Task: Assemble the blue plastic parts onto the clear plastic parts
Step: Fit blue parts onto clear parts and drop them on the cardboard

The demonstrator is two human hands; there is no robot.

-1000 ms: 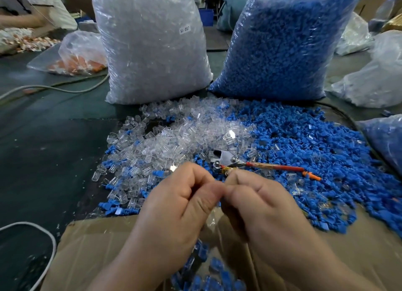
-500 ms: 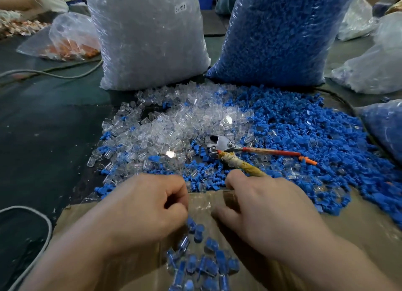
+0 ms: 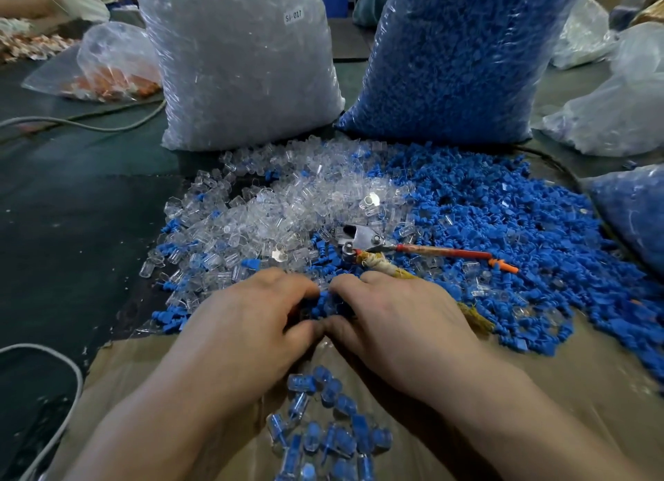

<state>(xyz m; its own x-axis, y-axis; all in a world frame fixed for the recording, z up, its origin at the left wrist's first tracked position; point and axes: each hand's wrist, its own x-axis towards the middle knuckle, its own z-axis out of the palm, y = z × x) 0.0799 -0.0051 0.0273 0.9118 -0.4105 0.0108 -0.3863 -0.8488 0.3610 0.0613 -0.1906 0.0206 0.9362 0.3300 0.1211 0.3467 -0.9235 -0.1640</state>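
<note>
My left hand [image 3: 251, 322] and my right hand [image 3: 402, 322] are lying side by side, thumbs almost touching. Their fingers are curling down into the near edge of the loose parts, so I cannot tell if they are holding anything. Just beyond them the blue parts [image 3: 503, 222] are spreading to the right and the clear parts [image 3: 287, 207] to the left, a cutter [image 3: 363, 240] is lying between, joined pieces [image 3: 323, 426] are lying in a box [image 3: 575, 373] under my wrists, and a clear bag [image 3: 237, 67] and a blue bag [image 3: 449, 56] are standing behind.
</note>
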